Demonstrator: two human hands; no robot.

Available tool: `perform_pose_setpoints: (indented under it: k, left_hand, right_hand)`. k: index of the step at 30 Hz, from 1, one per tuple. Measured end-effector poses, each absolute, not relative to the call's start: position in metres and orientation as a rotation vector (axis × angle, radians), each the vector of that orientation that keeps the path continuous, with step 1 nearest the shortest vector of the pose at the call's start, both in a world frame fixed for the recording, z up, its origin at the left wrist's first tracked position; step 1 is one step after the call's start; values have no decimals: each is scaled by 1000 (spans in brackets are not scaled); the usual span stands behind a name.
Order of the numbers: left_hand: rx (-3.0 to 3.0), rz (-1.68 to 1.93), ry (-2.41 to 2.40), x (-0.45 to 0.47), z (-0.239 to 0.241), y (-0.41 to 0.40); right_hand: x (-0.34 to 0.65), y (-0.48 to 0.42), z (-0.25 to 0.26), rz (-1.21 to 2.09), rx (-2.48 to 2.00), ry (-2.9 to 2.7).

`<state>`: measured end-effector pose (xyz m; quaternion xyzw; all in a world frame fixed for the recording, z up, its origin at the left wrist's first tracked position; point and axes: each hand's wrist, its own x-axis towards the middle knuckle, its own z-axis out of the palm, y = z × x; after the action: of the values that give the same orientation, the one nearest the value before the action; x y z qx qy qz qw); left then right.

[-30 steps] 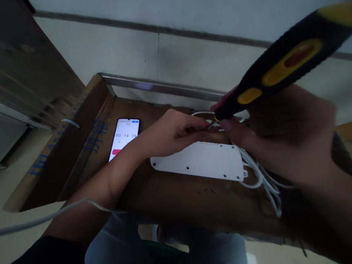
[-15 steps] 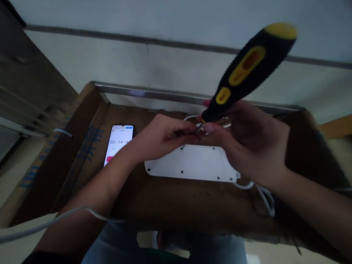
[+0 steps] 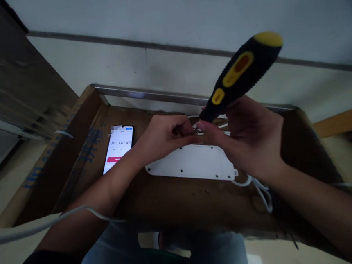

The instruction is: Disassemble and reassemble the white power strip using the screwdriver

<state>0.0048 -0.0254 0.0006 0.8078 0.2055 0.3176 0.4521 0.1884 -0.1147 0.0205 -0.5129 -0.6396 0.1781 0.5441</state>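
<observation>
My right hand (image 3: pixel 250 137) grips a black and yellow screwdriver (image 3: pixel 239 75), handle tilted up to the right, its metal tip pointing down-left. My left hand (image 3: pixel 167 135) is closed in a pinch right at that tip, on something too small to make out. Both hands hover over the far edge of a white power strip (image 3: pixel 194 163) lying back side up on a cardboard-covered surface (image 3: pixel 176 202), screw holes showing. Its white cord (image 3: pixel 261 192) loops off to the right.
A phone (image 3: pixel 118 149) with a running timer lies left of the strip. A cardboard flap (image 3: pixel 52 159) rises along the left side. A metal rail (image 3: pixel 148 94) runs along the far edge before a pale wall. A white cable (image 3: pixel 48 221) crosses my left forearm.
The screwdriver handle has swung from low and far right to more upright and nearer the middle. My left fingers have curled tighter at the tip. The view has shifted slightly.
</observation>
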Motion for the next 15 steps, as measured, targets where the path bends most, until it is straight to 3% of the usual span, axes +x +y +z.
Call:
perform_pose_setpoints:
  k: [6,15]
  left_hand:
    - [2103,590,372,-3,7,-17]
    - [2066,689,531,2,1,-23]
  right_hand:
    - [191,-116,24,541,-1192,-1547]
    - [182,-112,15,473,-1216,-1369]
